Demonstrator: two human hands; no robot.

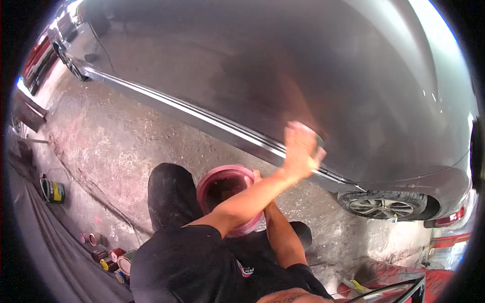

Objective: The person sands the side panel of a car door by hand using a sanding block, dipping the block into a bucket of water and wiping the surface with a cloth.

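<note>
My left hand (301, 148) reaches across my right arm and presses on the lower door of a dark grey car (202, 65). Its fingers are blurred, and a small dark edge shows beside them, so what lies under the palm I cannot make out. Around the hand the paintwork looks darker, as if wet. My right hand (255, 178) grips the rim of a pink bucket (204, 189) held between my knees. The bucket's inside is dark, and my left forearm covers part of its opening.
A bright sill strip (202, 115) runs along the car's lower edge to a wheel (381, 206). On the concrete floor (111, 136) stand a black pail (52, 191) and several small cans (117, 255). Grey sheeting (40, 237) hangs at left.
</note>
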